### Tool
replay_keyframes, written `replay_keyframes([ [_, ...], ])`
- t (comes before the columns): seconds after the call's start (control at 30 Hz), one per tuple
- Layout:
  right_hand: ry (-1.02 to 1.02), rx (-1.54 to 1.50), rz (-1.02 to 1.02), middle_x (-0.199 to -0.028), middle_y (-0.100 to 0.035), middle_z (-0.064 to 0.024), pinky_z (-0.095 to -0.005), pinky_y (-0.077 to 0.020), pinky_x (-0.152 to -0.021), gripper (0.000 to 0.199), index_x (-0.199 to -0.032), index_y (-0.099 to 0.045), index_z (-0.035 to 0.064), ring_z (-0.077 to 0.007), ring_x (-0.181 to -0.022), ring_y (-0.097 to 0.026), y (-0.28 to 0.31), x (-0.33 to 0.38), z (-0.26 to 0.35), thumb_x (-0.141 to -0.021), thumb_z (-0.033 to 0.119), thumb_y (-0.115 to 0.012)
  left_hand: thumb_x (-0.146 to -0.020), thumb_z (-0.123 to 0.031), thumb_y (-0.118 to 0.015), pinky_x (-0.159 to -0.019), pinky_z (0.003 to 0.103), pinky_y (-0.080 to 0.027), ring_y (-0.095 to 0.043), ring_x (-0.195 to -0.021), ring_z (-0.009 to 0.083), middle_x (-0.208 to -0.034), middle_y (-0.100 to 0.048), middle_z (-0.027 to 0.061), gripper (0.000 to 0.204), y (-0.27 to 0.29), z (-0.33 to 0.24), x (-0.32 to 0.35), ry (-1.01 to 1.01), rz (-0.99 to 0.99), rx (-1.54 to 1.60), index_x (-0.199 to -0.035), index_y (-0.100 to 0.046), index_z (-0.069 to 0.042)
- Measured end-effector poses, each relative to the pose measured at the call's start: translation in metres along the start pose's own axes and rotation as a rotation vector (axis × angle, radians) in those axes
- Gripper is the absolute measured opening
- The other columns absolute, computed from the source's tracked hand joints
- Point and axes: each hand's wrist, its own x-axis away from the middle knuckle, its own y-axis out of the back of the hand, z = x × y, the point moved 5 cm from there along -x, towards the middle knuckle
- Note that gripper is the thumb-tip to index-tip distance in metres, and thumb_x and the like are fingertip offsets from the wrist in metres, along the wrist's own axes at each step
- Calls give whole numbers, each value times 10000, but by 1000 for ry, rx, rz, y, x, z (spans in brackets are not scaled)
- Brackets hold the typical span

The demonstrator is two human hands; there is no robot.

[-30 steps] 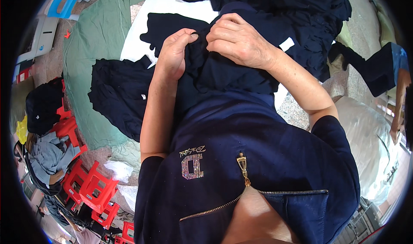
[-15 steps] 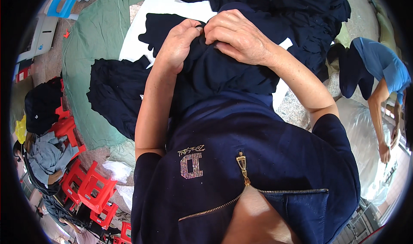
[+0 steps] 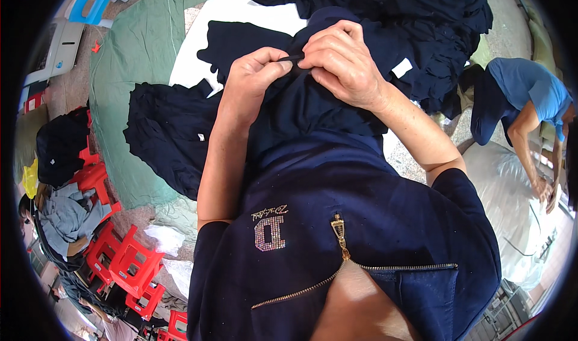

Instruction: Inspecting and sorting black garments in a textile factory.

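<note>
While dark cloth (image 3: pixel 165 133) overlies green sheeting (image 3: pixel 135 58), stools (image 3: pixel 127 276) stand nearby.

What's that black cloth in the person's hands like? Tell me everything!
The black cloth looks soft and matt. It lies loose and crumpled between the person's forearms, in front of their body. A narrow strip of it stretches between the left hand and right hand, pinched by both. Dark fabric beyond makes its far edge hard to tell.

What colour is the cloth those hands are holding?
The cloth is black or very dark navy, clearest in the head view.
</note>
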Motion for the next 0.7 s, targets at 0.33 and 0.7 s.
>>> replay_keyframes([
  [0.33,-69,109,-109,-920,-648,2,-395,-329,-896,236,-928,-666,123,-173,-934,-622,-8,10,10,-742,15,-762,-909,-13,-620,-753,180,-408,-527,-822,33,-917,-621,-47,127,-8,-15,15,-39,-95,-321,-1005,-693,28],
  [0.7,-153,-57,-38,-880,-631,-16,-344,-421,-831,194,-868,-688,75,-170,-886,-623,-8,7,3,-723,-35,-756,-868,25,-706,-664,199,-425,-519,-766,42,-939,-634,-6,168,-2,-13,16,-95,-50,-346,-1035,-701,36],
])
